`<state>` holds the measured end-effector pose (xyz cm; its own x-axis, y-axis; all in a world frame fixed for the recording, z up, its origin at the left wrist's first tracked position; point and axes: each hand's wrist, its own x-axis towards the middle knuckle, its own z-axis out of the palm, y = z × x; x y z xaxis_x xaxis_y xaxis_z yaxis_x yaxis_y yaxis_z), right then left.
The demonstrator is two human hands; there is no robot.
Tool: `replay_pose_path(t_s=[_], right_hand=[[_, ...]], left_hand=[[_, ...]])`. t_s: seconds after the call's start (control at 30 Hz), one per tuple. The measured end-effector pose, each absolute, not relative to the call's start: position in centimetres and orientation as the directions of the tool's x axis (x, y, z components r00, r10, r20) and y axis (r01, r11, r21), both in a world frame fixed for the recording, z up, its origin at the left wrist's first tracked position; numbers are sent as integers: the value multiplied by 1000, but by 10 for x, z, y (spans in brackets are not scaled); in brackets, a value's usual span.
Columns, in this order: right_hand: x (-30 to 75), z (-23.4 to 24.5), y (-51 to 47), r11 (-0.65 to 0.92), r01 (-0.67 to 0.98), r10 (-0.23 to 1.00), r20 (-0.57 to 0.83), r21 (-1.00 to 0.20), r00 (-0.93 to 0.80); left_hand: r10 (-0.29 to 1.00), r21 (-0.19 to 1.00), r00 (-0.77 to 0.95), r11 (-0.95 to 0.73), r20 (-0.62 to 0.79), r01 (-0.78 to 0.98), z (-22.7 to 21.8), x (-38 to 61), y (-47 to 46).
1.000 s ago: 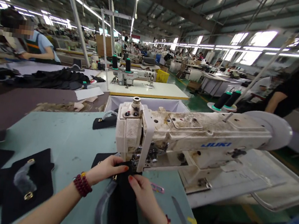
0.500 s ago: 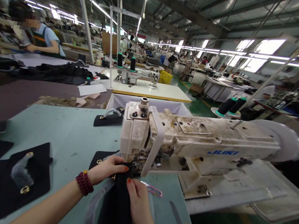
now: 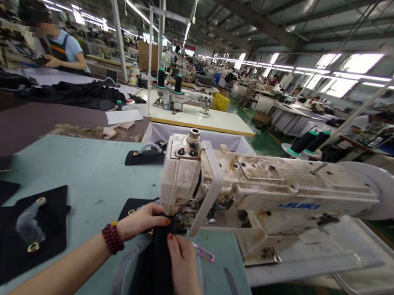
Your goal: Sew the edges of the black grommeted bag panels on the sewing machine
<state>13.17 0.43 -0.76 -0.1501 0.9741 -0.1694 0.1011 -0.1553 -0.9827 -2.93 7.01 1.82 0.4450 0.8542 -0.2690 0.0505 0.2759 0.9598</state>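
A white, stained sewing machine (image 3: 262,175) stands in front of me. Under its needle area runs the upper end of a long black bag panel (image 3: 156,273). My left hand (image 3: 144,219) pinches the panel's left edge close to the presser foot, thumb on top. Slightly nearer to me, my right hand (image 3: 184,267) grips the right edge, also thumb on top; its other fingers are hidden underneath. A plastic-wrapped handle (image 3: 126,266) with gold rings hangs along the panel's left side. The needle itself is too small to make out.
More black panels with wrapped handles (image 3: 35,232) lie on the green tabletop (image 3: 99,173) at left. Pink-handled snips (image 3: 205,253) and a grey strip (image 3: 232,287) lie right of my right hand. Thread cones (image 3: 304,142) stand behind the machine. A co-worker (image 3: 64,50) sits far left.
The whole view has shifted slightly. Both hands keep their hold on the black panel in nearly the same place by the machine. The co-worker's arm at far left has moved a little.
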Motion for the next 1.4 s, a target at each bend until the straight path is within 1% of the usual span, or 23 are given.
replay_pose_path(t_s=[0.17, 0.3, 0.43, 0.7, 0.83, 0.97, 1.03, 1.1, 1.17, 1.2, 1.27, 1.3, 1.37, 1.4], right_hand=[[131, -4, 12, -182, 86, 969, -193, -980, -151], [129, -6, 17, -156, 118, 978, -170, -981, -124], [127, -10, 17, -160, 112, 980, -172, -981, -104], [126, -5, 21, -96, 118, 992, -105, -988, -76], [124, -4, 22, -100, 125, 991, -109, -987, -72], [126, -7, 21, -117, 122, 987, -129, -986, -95], [128, -8, 22, -119, 123, 985, -133, -985, -110], [128, -9, 23, -117, 127, 984, -132, -985, -118], [126, -10, 23, -112, 129, 984, -128, -985, -124], [126, -11, 22, -105, 137, 984, -123, -985, -130], [129, -9, 17, -65, 201, 979, -101, -977, -175], [135, -6, 14, -23, 264, 970, -85, -964, -227], [164, 10, 6, 110, 414, 939, -41, -904, -341], [187, 24, 4, 185, 479, 933, 0, -858, -361]], left_hand=[[871, 958, 403, 280, -282, 65, 19, -29, 75], [873, 954, 386, 290, -298, 80, 21, -29, 81], [878, 955, 377, 284, -296, 88, 24, -30, 83], [890, 959, 357, 263, -283, 106, 22, -28, 86], [901, 961, 335, 252, -276, 113, 25, -29, 89], [943, 968, 227, 223, -245, 116, 23, -49, 73], [971, 978, 132, 189, -200, 89, 11, -61, 51], [990, 990, 6, 139, -139, 13, -9, -68, 23], [984, 985, -43, 173, -172, 6, -26, -63, -1], [986, 986, -14, 167, -166, 32, -32, -56, -9], [990, 990, 11, 138, -138, 19, -30, -37, -15], [989, 989, 34, 144, -144, 21, -24, -26, -13], [987, 986, 28, 160, -161, 39, -4, -7, -6], [984, 984, 31, 173, -174, 30, 6, 1, -2]])
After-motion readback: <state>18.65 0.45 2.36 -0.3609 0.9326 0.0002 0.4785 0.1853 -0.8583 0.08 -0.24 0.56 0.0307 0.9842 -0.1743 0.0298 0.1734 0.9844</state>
